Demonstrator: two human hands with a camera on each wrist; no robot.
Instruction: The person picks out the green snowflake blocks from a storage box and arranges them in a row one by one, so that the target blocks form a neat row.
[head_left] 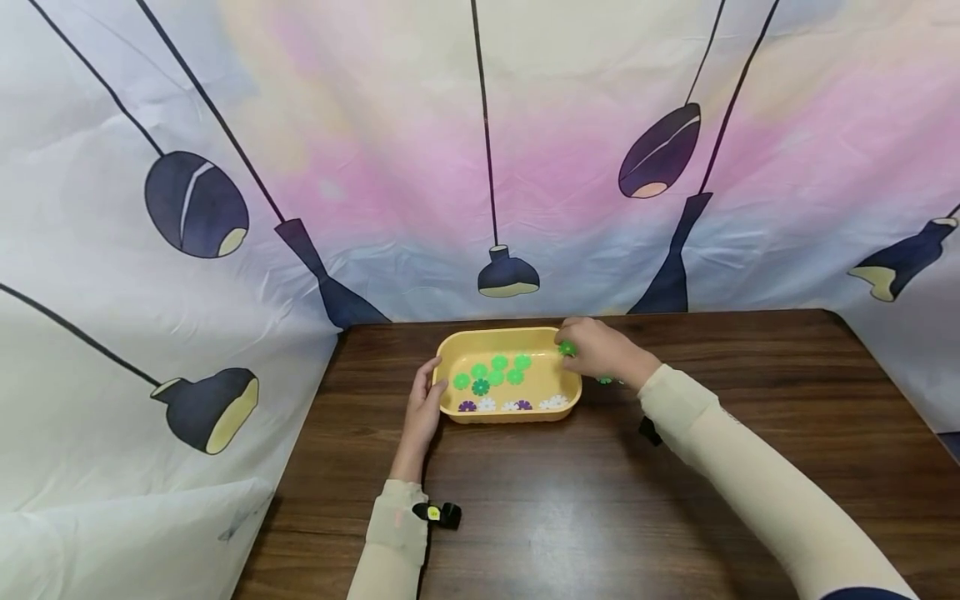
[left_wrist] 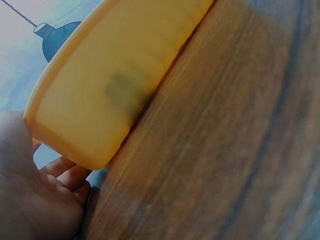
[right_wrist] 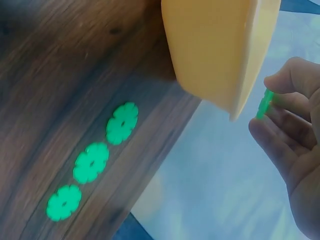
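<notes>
A yellow plastic bin [head_left: 508, 333] stands on the table, with light green snowflake discs [head_left: 497, 377], a darker green one [head_left: 481, 387], and white and purple discs [head_left: 467, 407] along its near side. My left hand [head_left: 422, 408] holds the bin's left end, thumb over the rim and fingers against the outside; in the left wrist view the fingers are partly hidden behind the bin wall. Above the right end of the bin, my right hand [head_left: 598, 348] pinches a green snowflake disc [right_wrist: 265, 103] between thumb and fingertips.
In the right wrist view, three green discs [right_wrist: 91, 162] lie in a row on the brown wooden table [head_left: 517, 500], right of the bin; the right forearm mostly covers them in the head view. A printed cloth backdrop [head_left: 420, 283] hangs behind the table's far edge.
</notes>
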